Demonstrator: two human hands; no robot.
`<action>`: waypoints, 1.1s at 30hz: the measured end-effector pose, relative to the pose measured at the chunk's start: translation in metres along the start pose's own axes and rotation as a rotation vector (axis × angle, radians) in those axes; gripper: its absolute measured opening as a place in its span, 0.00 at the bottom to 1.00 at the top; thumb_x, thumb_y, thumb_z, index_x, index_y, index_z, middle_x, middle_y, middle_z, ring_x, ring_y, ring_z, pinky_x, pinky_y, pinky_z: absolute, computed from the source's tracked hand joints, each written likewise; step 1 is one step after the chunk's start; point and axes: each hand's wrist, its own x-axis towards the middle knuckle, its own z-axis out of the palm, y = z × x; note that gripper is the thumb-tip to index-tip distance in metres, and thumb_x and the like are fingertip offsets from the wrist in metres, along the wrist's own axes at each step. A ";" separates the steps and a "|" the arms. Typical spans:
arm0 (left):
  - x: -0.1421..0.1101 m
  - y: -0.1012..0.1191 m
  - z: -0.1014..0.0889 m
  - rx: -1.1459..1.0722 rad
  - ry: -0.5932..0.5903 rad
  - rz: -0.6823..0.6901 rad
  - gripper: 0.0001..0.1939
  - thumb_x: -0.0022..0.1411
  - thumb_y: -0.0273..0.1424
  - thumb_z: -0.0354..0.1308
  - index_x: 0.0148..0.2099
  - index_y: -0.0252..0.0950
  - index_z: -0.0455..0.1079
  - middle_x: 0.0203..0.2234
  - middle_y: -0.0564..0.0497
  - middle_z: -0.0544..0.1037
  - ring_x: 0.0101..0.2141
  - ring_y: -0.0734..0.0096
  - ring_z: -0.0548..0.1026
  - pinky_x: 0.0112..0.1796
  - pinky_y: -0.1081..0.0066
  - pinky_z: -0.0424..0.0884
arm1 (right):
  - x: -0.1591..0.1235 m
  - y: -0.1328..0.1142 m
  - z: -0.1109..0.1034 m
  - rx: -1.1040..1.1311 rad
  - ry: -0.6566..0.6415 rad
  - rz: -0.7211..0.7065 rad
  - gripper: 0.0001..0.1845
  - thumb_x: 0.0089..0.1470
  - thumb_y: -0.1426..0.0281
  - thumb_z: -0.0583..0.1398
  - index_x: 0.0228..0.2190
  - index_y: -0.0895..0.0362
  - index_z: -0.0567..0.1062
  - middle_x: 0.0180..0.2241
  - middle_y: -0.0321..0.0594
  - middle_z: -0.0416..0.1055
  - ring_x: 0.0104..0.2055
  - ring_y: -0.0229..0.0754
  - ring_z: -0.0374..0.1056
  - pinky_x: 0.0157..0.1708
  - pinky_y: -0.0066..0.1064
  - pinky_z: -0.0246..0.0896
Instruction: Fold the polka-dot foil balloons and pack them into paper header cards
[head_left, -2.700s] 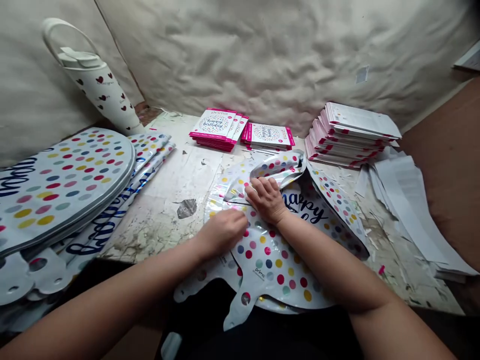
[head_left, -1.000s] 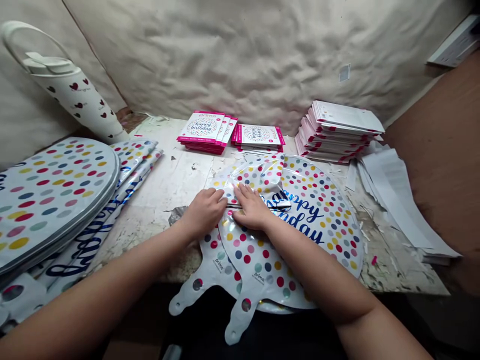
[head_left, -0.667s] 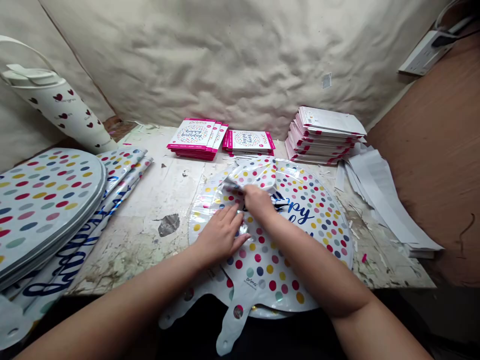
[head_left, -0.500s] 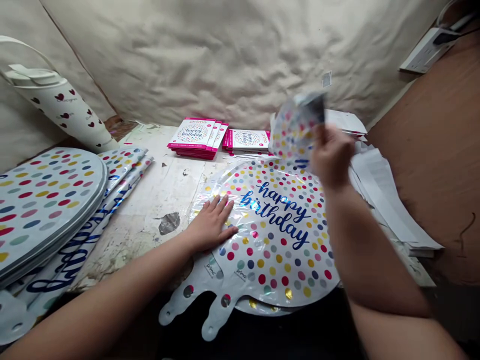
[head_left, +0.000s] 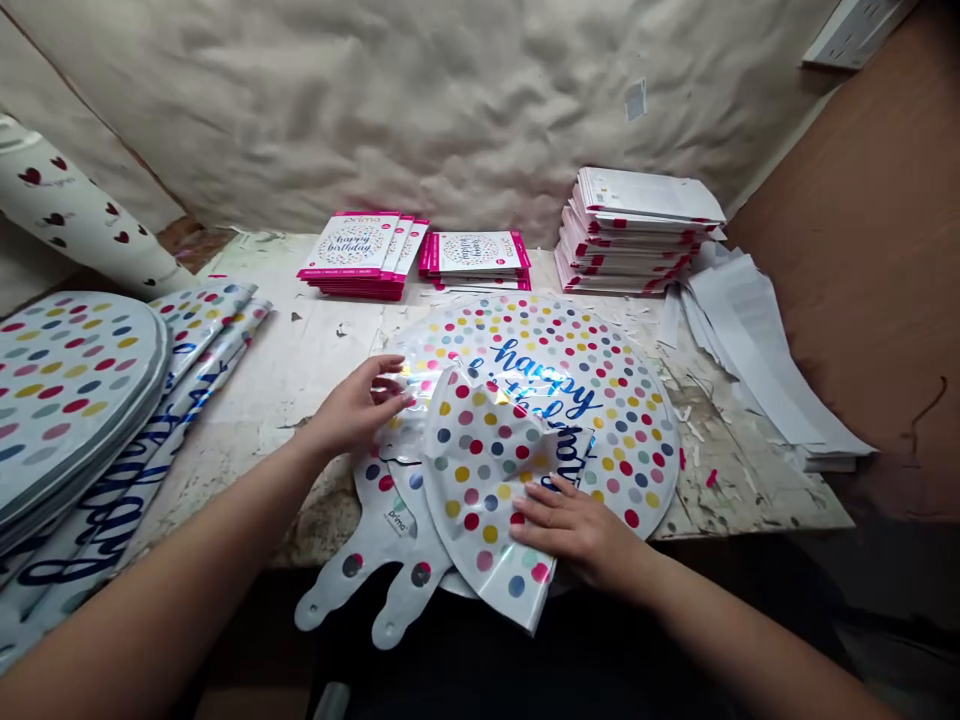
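Note:
Flat foil balloons [head_left: 630, 400] with coloured dots and blue "happy birthday" lettering lie overlapped in front of me. Their tails [head_left: 397, 610] stick out past the table's front edge. A partly folded foil balloon [head_left: 480, 470] rests on top, covering part of the lettering. My right hand [head_left: 581, 530] lies on the right side of that fold, fingers stretched out. By the left rim of the flat balloons, my left hand [head_left: 360, 405] hovers or lightly touches, fingers bent and apart, with nothing seen in them.
A pile of dotted foil balloons [head_left: 67, 390] and folded ones [head_left: 180, 400] sit at left, beside a heart-patterned tumbler [head_left: 82, 215]. Pink-edged packets [head_left: 356, 250], more packets [head_left: 476, 255] and a tall packet stack [head_left: 637, 230] stand behind. White paper sheets [head_left: 772, 350] lie right.
My right hand has come down from the back right with a foil balloon, which now lies folded over the flat ones. My left hand has lifted from its flat press and shifted left.

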 end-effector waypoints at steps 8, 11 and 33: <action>0.060 0.027 0.028 0.095 -0.165 0.340 0.26 0.52 0.39 0.56 0.53 0.37 0.62 0.51 0.45 0.68 0.50 0.61 0.66 0.49 0.64 0.65 | 0.005 0.004 -0.003 0.080 -0.021 0.033 0.19 0.60 0.69 0.51 0.52 0.51 0.68 0.55 0.40 0.63 0.61 0.44 0.52 0.60 0.46 0.44; 0.077 0.040 0.034 0.076 -0.270 0.327 0.13 0.47 0.37 0.57 0.35 0.36 0.68 0.33 0.51 0.73 0.36 0.67 0.70 0.41 0.68 0.67 | 0.005 0.004 -0.004 0.089 -0.025 0.039 0.19 0.60 0.69 0.51 0.52 0.51 0.69 0.55 0.41 0.63 0.61 0.44 0.52 0.61 0.46 0.44; 0.008 0.036 0.083 0.763 -0.285 0.321 0.41 0.62 0.53 0.37 0.67 0.29 0.39 0.65 0.39 0.42 0.64 0.53 0.39 0.59 0.51 0.41 | -0.002 0.012 -0.026 0.268 0.184 0.126 0.28 0.53 0.64 0.60 0.55 0.51 0.64 0.62 0.43 0.52 0.65 0.49 0.43 0.61 0.48 0.40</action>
